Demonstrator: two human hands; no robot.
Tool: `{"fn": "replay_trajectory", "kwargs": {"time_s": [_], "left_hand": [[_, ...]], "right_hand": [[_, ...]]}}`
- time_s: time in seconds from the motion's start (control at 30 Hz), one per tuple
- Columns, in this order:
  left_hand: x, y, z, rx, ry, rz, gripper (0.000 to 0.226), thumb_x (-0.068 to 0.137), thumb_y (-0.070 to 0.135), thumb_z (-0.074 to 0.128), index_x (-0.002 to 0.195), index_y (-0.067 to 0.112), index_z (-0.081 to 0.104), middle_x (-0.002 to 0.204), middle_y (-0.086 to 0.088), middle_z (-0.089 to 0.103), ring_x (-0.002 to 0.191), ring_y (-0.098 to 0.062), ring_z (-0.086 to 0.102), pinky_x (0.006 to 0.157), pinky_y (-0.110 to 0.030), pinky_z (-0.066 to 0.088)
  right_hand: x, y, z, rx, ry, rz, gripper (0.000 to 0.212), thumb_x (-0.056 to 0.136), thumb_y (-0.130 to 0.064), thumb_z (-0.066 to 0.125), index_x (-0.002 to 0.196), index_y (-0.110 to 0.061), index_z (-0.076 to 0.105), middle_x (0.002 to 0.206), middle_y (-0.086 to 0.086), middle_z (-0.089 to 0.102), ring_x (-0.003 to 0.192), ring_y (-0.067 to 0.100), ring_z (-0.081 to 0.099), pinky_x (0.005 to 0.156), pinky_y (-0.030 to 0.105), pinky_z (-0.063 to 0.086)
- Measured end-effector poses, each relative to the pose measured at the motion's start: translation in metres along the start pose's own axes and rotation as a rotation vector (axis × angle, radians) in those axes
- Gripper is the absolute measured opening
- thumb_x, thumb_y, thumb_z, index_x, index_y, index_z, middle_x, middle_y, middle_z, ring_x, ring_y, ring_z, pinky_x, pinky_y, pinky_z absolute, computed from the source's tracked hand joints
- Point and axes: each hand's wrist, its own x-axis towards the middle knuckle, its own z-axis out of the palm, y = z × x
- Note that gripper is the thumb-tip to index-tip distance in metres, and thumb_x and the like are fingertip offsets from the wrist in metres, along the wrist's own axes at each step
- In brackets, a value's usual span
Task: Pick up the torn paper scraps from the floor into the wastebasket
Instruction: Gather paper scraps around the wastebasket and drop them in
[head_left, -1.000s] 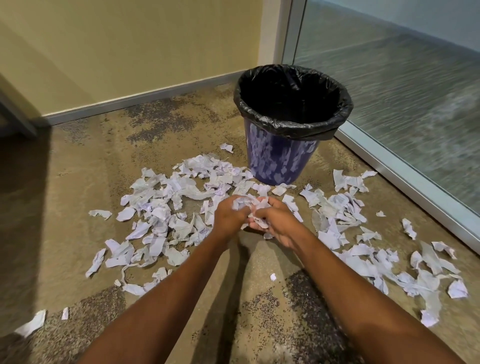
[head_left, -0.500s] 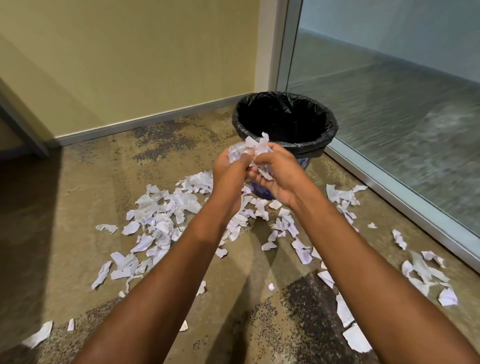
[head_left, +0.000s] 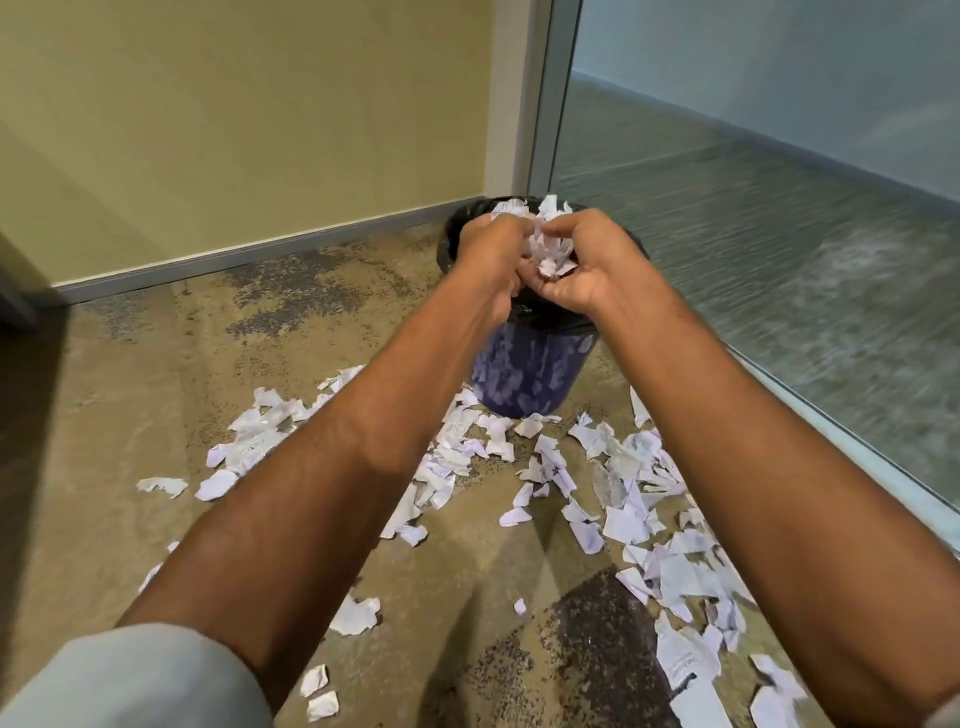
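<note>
A blue wastebasket (head_left: 530, 374) with a black liner stands in the corner of the room. My left hand (head_left: 488, 260) and my right hand (head_left: 592, 265) are cupped together right over its mouth, both closed around one bunch of white paper scraps (head_left: 545, 244). The hands hide most of the bin's opening. Several torn scraps (head_left: 623, 467) lie scattered on the floor in front of the bin and to both sides, under my forearms.
A yellow wall with a grey baseboard (head_left: 234, 260) runs behind the bin. A glass partition with a metal frame (head_left: 857, 436) borders the floor on the right. The brown floor (head_left: 156, 395) on the left has few scraps.
Both hands rose from the floor with the bunch of scraps and moved forward, from in front of the bin to above its opening. The view tilted up with them.
</note>
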Motion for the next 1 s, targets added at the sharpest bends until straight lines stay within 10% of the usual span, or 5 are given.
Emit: {"fn": "replay_trajectory", "kwargs": {"time_s": [0.23, 0.37, 0.47, 0.73, 1.0], "left_hand": [[0.018, -0.006, 0.003, -0.055, -0.156, -0.092, 0.034, 0.102, 0.030, 0.064, 0.123, 0.003, 0.069, 0.111, -0.012, 0.074, 0.100, -0.029, 0.072, 0.085, -0.044, 0.060], [0.008, 0.000, 0.007, -0.034, -0.153, -0.099, 0.030, 0.103, 0.039, 0.063, 0.094, 0.011, 0.068, 0.085, -0.004, 0.073, 0.089, -0.020, 0.072, 0.100, -0.045, 0.056], [0.005, -0.001, 0.013, 0.039, -0.193, -0.092, 0.029, 0.106, 0.039, 0.059, 0.087, 0.017, 0.062, 0.076, 0.006, 0.066, 0.055, 0.000, 0.067, 0.089, -0.035, 0.051], [0.003, -0.008, 0.010, 0.063, -0.157, -0.010, 0.033, 0.098, 0.039, 0.068, 0.113, 0.010, 0.071, 0.105, -0.003, 0.068, 0.101, -0.019, 0.067, 0.095, -0.038, 0.057], [-0.036, -0.030, 0.030, 0.240, -0.273, 0.031, 0.033, 0.095, 0.020, 0.068, 0.122, 0.002, 0.071, 0.090, -0.010, 0.074, 0.077, -0.020, 0.071, 0.065, -0.027, 0.056]], "right_hand": [[0.006, 0.004, 0.001, 0.114, -0.015, 0.013, 0.015, 0.105, -0.009, 0.052, 0.097, -0.001, 0.062, 0.081, 0.014, 0.075, 0.081, 0.030, 0.074, 0.063, 0.039, 0.062], [-0.001, -0.002, 0.004, 0.119, -0.031, -0.026, 0.016, 0.104, -0.013, 0.054, 0.097, -0.004, 0.065, 0.092, 0.014, 0.069, 0.088, 0.030, 0.070, 0.091, 0.052, 0.059], [-0.002, 0.000, 0.004, 0.107, 0.001, -0.032, 0.012, 0.104, -0.012, 0.057, 0.096, -0.004, 0.060, 0.098, 0.016, 0.054, 0.097, 0.032, 0.061, 0.110, 0.056, 0.048], [0.009, 0.003, -0.015, 0.026, 0.027, -0.006, 0.017, 0.101, -0.016, 0.059, 0.110, -0.009, 0.072, 0.130, 0.021, 0.056, 0.122, 0.035, 0.060, 0.092, 0.042, 0.061], [-0.038, 0.013, -0.065, -0.050, 0.045, -0.011, 0.016, 0.102, -0.010, 0.052, 0.097, -0.008, 0.067, 0.061, 0.004, 0.071, 0.064, 0.016, 0.071, 0.065, 0.029, 0.060]]}}
